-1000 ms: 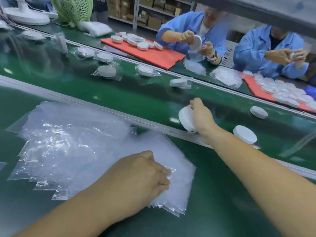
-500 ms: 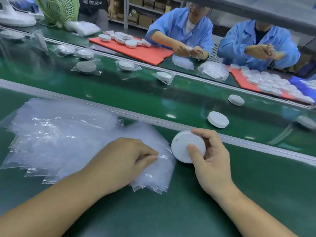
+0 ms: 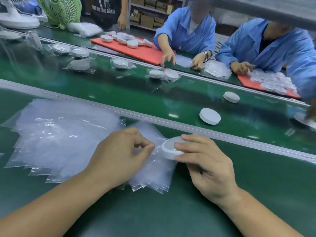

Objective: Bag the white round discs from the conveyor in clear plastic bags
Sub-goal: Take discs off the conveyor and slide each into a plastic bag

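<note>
A white disc [image 3: 168,148] sits tilted in the right hand [image 3: 206,166], thumb under its near rim and fingers curled over its far rim, on the near side of the metal rail [image 3: 239,139] and over the right edge of a fanned stack of clear bags [image 3: 59,139]. At 9 o'clock from it, the left hand [image 3: 119,156] rests on that stack, thumb and forefinger pinched together on the top plastic. At 1 o'clock, beyond the rail, two loose discs [image 3: 210,115] lie apart on the green conveyor belt [image 3: 153,100]. From 10 to 12 o'clock, bagged discs [image 3: 120,63] lie scattered along the belt. Across the belt, two workers in blue coats [image 3: 191,35] handle discs and bags beside red mats [image 3: 133,50] piled with more discs. A green fan [image 3: 59,9] stands far off at 10 o'clock.
</note>
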Available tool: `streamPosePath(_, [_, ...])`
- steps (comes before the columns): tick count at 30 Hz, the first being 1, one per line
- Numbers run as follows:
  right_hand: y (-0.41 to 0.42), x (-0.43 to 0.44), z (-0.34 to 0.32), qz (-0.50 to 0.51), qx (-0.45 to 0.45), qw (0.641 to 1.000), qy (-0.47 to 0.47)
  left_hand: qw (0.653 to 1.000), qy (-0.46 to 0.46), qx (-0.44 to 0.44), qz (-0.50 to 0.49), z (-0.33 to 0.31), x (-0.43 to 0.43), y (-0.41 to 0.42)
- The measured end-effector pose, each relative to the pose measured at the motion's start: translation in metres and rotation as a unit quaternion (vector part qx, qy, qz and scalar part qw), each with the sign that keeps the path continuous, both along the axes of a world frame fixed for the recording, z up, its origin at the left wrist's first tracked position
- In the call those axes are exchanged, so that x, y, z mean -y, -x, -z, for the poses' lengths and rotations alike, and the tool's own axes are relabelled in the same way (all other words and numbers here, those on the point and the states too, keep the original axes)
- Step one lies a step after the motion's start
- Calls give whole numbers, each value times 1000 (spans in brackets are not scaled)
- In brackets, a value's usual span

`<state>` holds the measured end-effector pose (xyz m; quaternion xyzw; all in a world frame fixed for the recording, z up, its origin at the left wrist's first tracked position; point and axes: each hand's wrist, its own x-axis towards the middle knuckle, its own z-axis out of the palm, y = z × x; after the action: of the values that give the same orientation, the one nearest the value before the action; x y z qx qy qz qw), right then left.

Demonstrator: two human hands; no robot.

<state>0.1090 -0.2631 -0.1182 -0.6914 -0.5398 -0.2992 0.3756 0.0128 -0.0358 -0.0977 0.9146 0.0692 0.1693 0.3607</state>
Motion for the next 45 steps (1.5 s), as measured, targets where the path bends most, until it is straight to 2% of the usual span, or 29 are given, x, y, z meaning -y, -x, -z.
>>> streamPosePath(3, [1,-1,-2,6,49,998,28,999,43,10,-19,0,0,-1])
streamPosePath(5, [4,-4,-1,-8,29,999,28,996,91,21,11,-1,3,0])
streamPosePath(8, [12,-9,-2,-21,-81,996,-32,976,172,-10,131,-6,8,6])
streamPosePath(10, [18,-11,-5,4,-168,982,-87,974,151,-9,168,-4,9,10])
streamPosePath(13, [24,-15,-12,23,-302,950,-75,977,133,106,131,-3,18,11])
streamPosePath(16, [29,-21,-18,-49,-473,879,-22,959,175,207,85,-3,30,7])
streamPosePath(17, [30,-22,-19,-48,-491,870,-17,952,214,206,69,-4,31,6])
streamPosePath(20, [20,-25,-30,28,-461,887,-9,937,309,154,44,-9,31,5])
streamPosePath(21, [12,-27,-34,59,-445,894,1,944,297,138,39,-9,29,5])
streamPosePath(22, [0,-29,-37,83,-437,895,7,959,247,133,29,-8,25,5])
streamPosePath(24, [-32,-39,-45,133,-436,890,2,988,71,136,31,-6,14,6])
streamPosePath(26, [-81,-53,-50,176,-453,873,-42,988,-73,115,68,-4,3,5])
streamPosePath(27, [-111,-61,-55,202,-466,859,-66,985,-112,94,92,-2,-2,5])
streamPosePath(29, [-169,-76,-64,261,-489,830,-60,981,-121,42,149,5,-9,2])
streamPosePath(31, [-208,-90,-63,295,-490,819,42,975,-114,15,192,8,-10,0])
streamPosePath(34, [-216,-104,-42,276,-468,800,254,964,-145,-13,222,8,-13,-2])
streamPosePath(35, [-209,-106,-32,280,-426,801,315,961,-162,-6,222,4,-14,-2])
streamPosePath(37, [-195,-104,-15,335,-271,813,392,960,-161,6,228,3,-15,-2])
streamPosePath(38, [-188,-102,-12,358,-210,824,384,959,-155,6,235,3,-15,-1])
streamPosePath(39, [-180,-98,-11,369,-185,836,361,958,-165,-3,235,4,-15,0])
streamPosePath(41, [-167,-84,-14,381,-212,845,310,960,-173,3,219,6,-15,2])
streamPosePath(43, [-156,-65,-25,368,-311,847,224,969,-147,-12,199,5,-13,5])
streamPosePath(45, [-138,-47,-38,307,-460,830,76,975,-130,-1,180,10,-11,4])
